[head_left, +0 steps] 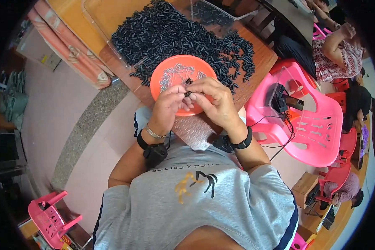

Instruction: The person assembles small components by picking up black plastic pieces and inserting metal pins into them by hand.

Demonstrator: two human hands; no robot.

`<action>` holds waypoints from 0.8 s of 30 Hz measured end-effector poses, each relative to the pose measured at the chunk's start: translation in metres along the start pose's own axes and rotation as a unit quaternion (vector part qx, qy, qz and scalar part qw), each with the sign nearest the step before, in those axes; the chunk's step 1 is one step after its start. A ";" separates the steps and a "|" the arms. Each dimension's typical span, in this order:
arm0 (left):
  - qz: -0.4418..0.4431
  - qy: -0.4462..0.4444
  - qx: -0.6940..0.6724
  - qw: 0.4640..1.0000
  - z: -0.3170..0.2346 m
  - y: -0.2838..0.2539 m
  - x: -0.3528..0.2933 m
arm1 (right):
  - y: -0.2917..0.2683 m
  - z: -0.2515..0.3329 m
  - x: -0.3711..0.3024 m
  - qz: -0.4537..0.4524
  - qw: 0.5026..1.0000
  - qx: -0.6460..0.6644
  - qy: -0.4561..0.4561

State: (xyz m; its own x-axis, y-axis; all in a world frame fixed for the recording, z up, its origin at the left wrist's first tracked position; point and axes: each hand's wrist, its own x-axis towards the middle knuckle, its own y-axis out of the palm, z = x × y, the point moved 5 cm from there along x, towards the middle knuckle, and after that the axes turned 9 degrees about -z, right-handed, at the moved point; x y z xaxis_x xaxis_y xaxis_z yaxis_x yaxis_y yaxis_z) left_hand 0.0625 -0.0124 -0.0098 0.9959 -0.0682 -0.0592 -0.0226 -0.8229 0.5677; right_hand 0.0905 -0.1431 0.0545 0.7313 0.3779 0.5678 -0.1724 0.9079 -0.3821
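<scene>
My left hand point(167, 107) and my right hand point(217, 102) meet over an orange plastic plate point(157, 75), fingertips pinched together. Between them is a small black piece point(188, 94), gripped by both; its exact shape is too small to make out. Just above the fingers, a second dark piece point(189, 81) shows near the right fingertips. Thin silvery metal bits point(171, 76), like pins or springs, lie scattered on the plate. Beyond the plate spreads a big heap of short black tube-like pieces point(162, 33). My hands hide the plate's near right part.
The heap lies on a brown wooden table point(260, 52), partly within a clear plastic tray point(96, 26). A pink chair point(321, 125) at right carries a black device and cables. Another pink chair point(50, 218) stands lower left. Other people sit at the right, one in a patterned top point(335, 60).
</scene>
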 end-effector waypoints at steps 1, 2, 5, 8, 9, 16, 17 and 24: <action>-0.002 -0.011 -0.004 1.000 0.000 0.003 -0.001 | 0.000 -0.002 0.001 0.000 1.000 0.000 0.001; -0.004 -0.022 -0.007 1.000 0.001 0.004 -0.001 | 0.000 -0.002 0.001 0.001 1.000 -0.010 -0.027; -0.006 -0.037 0.000 0.999 0.003 0.004 -0.001 | 0.001 -0.001 0.002 0.007 0.999 -0.017 -0.045; -0.014 -0.053 -0.074 0.996 0.006 0.001 -0.001 | 0.004 -0.004 -0.001 -0.007 1.000 0.003 0.001; -0.014 -0.052 -0.074 0.996 0.006 0.001 -0.002 | 0.004 -0.006 -0.002 -0.025 0.999 0.019 0.038; -0.021 -0.071 -0.156 0.985 0.012 0.006 0.001 | 0.008 0.002 0.000 -0.036 0.998 -0.051 -0.019; -0.007 -0.074 -0.156 0.985 0.012 0.007 0.001 | 0.008 0.001 0.001 -0.036 0.998 -0.051 -0.019; 0.013 -0.070 -0.142 0.987 0.013 0.005 0.002 | 0.009 -0.015 -0.004 -0.020 0.991 0.110 0.079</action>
State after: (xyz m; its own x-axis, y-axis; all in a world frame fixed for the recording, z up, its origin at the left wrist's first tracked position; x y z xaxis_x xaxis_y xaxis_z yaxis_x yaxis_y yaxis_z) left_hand 0.0635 -0.0237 -0.0176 0.9731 -0.1805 -0.1429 -0.0028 -0.6300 0.7766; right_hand 0.0958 -0.1392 0.0375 0.8318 0.3227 0.4516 -0.2676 0.9460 -0.1830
